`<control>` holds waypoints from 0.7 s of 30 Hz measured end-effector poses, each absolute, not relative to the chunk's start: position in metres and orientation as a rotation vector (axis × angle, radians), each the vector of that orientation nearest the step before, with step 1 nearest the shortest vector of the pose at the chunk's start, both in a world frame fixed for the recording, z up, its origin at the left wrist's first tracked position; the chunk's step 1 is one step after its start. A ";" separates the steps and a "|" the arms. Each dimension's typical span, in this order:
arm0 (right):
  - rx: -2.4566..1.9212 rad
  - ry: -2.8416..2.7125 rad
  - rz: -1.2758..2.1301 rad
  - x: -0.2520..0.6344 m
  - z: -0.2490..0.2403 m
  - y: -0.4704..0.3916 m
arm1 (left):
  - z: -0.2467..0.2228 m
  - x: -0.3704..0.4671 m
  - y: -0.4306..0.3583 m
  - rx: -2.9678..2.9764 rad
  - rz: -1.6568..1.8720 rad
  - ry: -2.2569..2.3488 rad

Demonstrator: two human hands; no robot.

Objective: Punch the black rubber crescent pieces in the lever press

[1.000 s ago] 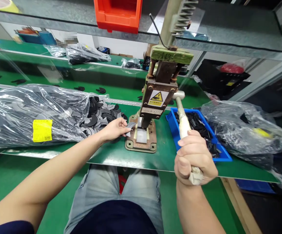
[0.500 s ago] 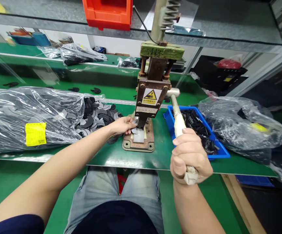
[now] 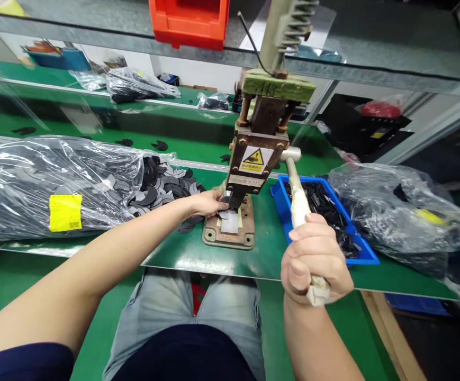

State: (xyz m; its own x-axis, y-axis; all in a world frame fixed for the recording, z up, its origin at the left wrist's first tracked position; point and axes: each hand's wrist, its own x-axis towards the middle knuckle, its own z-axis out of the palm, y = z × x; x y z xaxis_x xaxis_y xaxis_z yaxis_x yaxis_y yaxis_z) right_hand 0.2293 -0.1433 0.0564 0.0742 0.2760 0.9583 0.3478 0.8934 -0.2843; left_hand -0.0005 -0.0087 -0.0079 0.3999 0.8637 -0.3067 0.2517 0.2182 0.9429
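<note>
A hand-operated press (image 3: 256, 138) with a yellow warning sticker stands on the green bench. My right hand (image 3: 317, 256) is closed around the wrapped end of its lever handle (image 3: 299, 198). At the press base (image 3: 210, 239), my left hand (image 3: 206, 203) pinches a dark, flat curved piece (image 3: 224, 207) under the ram (image 3: 236, 199). That piece lies over a grey metal plate (image 3: 230, 224); its far part is hidden by fingers and ram. Beside my left hand spreads a heap of grey and black curved pieces (image 3: 162, 185), spilling out of a clear bag (image 3: 95, 164).
Right of the press, a blue tray (image 3: 362, 254) holds small black parts (image 3: 325, 206). Beyond it lies another clear bag (image 3: 396, 196). An orange bin (image 3: 190, 24) sits on the overhead shelf (image 3: 95, 24). Several curved pieces rest on the green strip behind.
The view has shifted and tilted slightly, so the press appears farther right. My left hand has moved slightly at the ram; both hands keep their hold.
</note>
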 end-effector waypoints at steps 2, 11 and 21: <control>-0.491 -1.549 -0.058 0.232 0.057 -0.142 | 0.001 -0.007 -0.011 1.389 0.511 1.087; -0.485 -1.516 -0.060 0.230 0.055 -0.140 | 0.013 -0.105 -0.038 2.320 0.328 1.394; -0.488 -1.522 -0.060 0.231 0.055 -0.138 | -0.016 -0.105 -0.042 2.665 -0.052 1.464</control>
State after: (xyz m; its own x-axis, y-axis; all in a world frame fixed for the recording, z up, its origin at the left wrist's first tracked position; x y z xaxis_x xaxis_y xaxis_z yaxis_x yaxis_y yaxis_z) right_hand 0.2311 -0.1381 0.0547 0.0675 0.2614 0.9629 0.3362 0.9027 -0.2686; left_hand -0.1049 -0.0424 -0.0157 0.5373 0.8398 -0.0780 0.8432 -0.5329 0.0715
